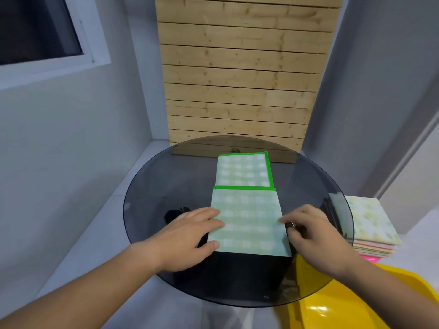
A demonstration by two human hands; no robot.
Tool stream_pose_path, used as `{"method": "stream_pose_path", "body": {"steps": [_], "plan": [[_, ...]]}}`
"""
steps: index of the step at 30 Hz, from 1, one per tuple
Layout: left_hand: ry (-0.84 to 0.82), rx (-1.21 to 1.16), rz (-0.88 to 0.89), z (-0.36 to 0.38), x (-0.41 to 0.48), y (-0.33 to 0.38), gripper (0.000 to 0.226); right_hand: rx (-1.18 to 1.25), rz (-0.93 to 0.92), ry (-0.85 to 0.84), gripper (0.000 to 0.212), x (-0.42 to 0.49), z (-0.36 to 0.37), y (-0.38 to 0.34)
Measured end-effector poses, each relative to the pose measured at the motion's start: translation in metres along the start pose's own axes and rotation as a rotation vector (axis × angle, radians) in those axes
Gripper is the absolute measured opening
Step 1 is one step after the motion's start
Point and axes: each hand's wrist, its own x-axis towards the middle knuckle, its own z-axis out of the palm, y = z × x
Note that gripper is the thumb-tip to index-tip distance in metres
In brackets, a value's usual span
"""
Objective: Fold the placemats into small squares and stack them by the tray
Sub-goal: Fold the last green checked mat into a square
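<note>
A green-checked placemat (247,205) with a bright green border lies on the round glass table (154,186), its near part folded over so the border runs across its middle. My left hand (190,233) rests on the fold's left edge, fingers laid flat over the cloth and thumb at the near corner. My right hand (311,231) has its fingers bent at the right edge, fingertips touching the cloth. A stack of folded placemats (370,224) sits to the right, below the table's rim. The yellow tray (344,302) is at the bottom right.
A wooden slat panel (240,74) leans against the wall behind the table. Grey walls close in on both sides. A dark table base (237,274) shows through the glass. Something pink (370,258) lies under the stack.
</note>
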Motion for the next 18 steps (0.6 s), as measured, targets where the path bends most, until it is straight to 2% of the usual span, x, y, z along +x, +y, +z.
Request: {"method": "stream_pose_path", "body": {"steps": [2,4,6,8,11,18], "plan": [[0.020,-0.010,0.017,-0.002,0.003,0.001,0.056,-0.101,-0.197,0.071,0.017,-0.001,0.002,-0.008],[0.019,-0.004,0.036,-0.004,0.006,0.002,0.059,-0.120,-0.320,-0.046,0.029,-0.001,0.008,-0.011],[0.007,-0.027,0.037,-0.005,0.009,0.003,0.056,-0.079,-0.313,-0.183,0.032,0.001,0.011,-0.013],[0.000,-0.092,0.012,-0.004,0.012,0.003,0.049,-0.014,-0.258,-0.232,0.031,0.003,0.012,-0.011],[0.028,-0.182,-0.035,-0.002,0.013,-0.001,0.040,0.021,-0.250,-0.224,0.030,0.004,0.009,-0.006],[0.099,-0.324,-0.106,-0.003,0.011,-0.004,0.040,-0.169,-0.425,-0.170,0.024,-0.001,0.009,-0.012]]}}
